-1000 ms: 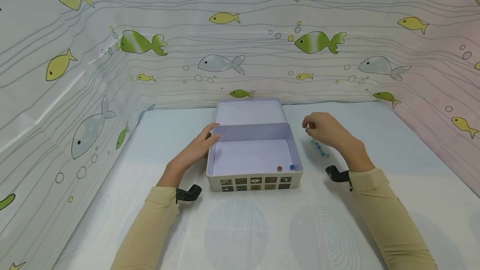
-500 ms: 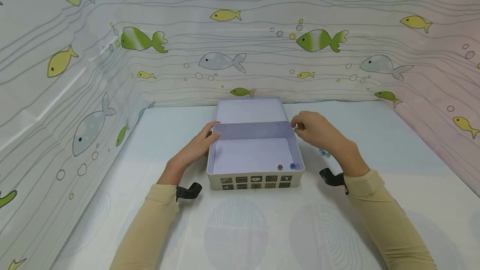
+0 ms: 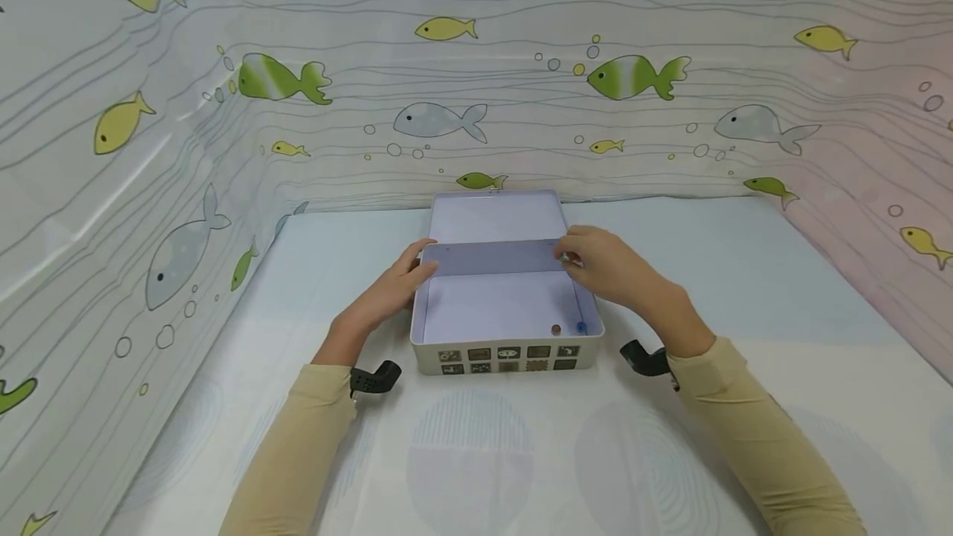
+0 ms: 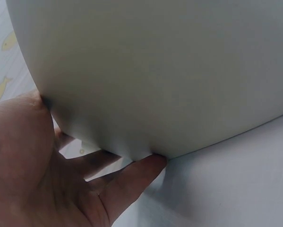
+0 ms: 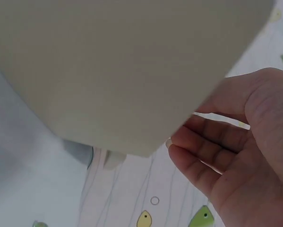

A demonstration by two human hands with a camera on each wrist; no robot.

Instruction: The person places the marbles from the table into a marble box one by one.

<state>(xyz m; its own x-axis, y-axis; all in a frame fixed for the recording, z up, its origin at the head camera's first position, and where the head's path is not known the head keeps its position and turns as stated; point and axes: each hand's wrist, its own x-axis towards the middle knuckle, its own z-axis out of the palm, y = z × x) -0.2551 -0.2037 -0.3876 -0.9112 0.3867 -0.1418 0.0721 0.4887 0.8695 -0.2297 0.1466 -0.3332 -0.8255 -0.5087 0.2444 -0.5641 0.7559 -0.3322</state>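
Rising behind everything, backdrop (image 3: 506, 64): white sheeting printed with yellow, green and grey fish, folding forward along both sides.

Table (image 3: 744, 271): pale, its back edge meeting the backdrop; a wide stretch of surface separates the box from the left edge, and a wider one from the right.

Box (image 3: 506, 361): open, set toward the table's back edge, little squares printed on its front wall. Its lid (image 3: 497, 217) lies folded back, near the backdrop. Inside, most of the floor's width stretches between the left wall and two beads.

Sleeves (image 3: 759, 437): tan, reaching in from the table's front.

Left hand (image 3: 390, 288): gripping the box at its rear left corner, thumb on the rim. The left wrist view adds what the head view hides: fingers bent against the outer wall's edge.

Right hand (image 3: 610, 265): fingers curled in, nearly closed, pinching a small pale bead at the rear right corner, over the box. Whether the hand touches the rim, I cannot tell.

Wrist devices (image 3: 645, 358): black, one under each wrist.

Pale bead (image 5: 168, 142): at the right fingertips; barely a speck from the head.

Brown bead (image 3: 556, 329) and blue bead (image 3: 581, 327): near the box's front right corner, just apart.

Green bead (image 5: 39, 224): on the table, seen only from the right wrist.
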